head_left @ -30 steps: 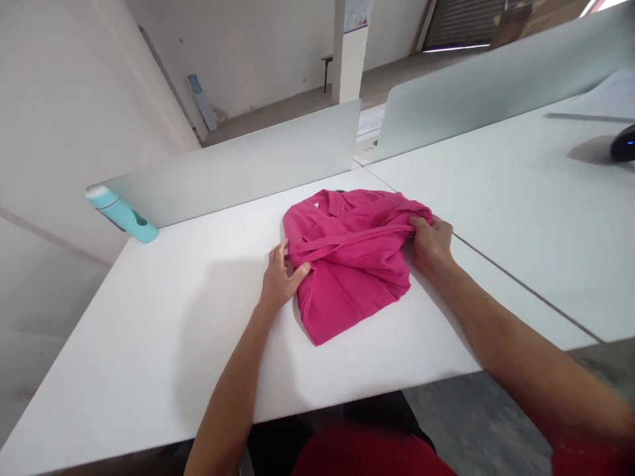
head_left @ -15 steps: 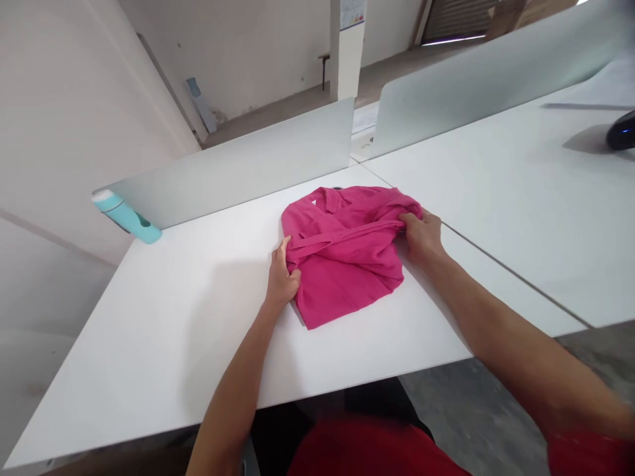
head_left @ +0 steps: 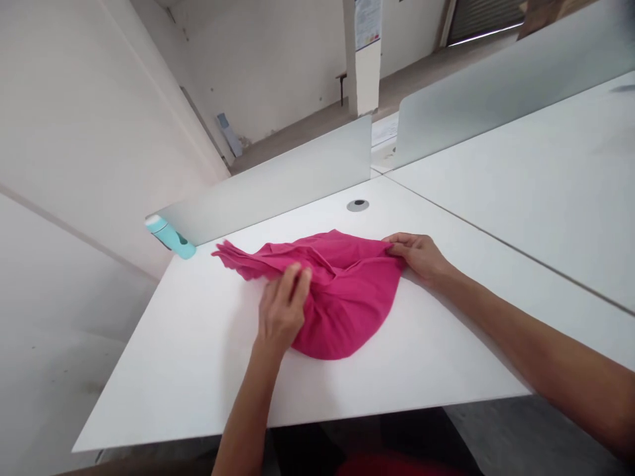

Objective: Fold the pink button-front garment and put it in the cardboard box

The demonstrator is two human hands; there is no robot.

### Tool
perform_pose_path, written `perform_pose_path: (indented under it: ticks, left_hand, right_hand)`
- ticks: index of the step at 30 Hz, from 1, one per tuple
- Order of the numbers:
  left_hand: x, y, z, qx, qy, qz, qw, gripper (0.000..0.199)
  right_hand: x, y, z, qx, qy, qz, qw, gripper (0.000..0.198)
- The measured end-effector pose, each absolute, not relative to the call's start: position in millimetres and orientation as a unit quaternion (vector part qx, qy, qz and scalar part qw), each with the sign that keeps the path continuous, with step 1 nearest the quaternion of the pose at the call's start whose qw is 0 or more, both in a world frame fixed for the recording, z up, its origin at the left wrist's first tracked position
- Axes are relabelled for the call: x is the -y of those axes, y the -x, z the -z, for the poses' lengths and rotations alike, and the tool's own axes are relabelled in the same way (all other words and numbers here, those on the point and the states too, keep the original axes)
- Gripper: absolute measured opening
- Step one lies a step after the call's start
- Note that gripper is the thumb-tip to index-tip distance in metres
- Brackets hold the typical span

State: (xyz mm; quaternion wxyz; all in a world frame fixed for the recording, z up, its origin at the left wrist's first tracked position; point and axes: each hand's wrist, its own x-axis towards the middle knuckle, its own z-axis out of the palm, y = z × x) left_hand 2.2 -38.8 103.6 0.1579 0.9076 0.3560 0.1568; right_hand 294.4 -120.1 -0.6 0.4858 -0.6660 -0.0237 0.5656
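Pink garment (head_left: 352, 304) lies crumpled on the tabletop (head_left: 183, 383), a bunched end pointing between 9 and 10 o'clock. Right hand (head_left: 414, 254), at the cloth's 2 o'clock edge: grip closed, thumb and fingers pinching the fabric. Left hand (head_left: 282, 314), at about 8 o'clock: fingers curved over the cloth, slightly blurred; cannot tell whether this grip holds any fabric. Round grommet (head_left: 358, 205) in the tabletop, beyond the cloth near 12 o'clock. Turquoise bottle (head_left: 171, 237) at 10 o'clock, beside the frosted divider (head_left: 282, 182).

No legible text, sheet (head_left: 368, 25) on pillar (head_left: 367, 80) included
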Motion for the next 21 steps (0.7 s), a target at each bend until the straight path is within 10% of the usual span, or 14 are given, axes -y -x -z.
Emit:
perform_pose_path:
  ticks: [10,21]
  left_hand:
    - [98.2,49.0,-153.6,-0.459,-0.821,-0.197,0.278,0.053]
    - [80.5,84.4,-103.6,-0.559,-0.720,-0.003,0.411,0.081]
  right_hand:
    - [125.0,-299.2,-6.7,0.075,0.793,-0.455,0.398,0.021]
    - [136.5,-249.2,-44.2,0.577,0.646,-0.374,0.334,0.057]
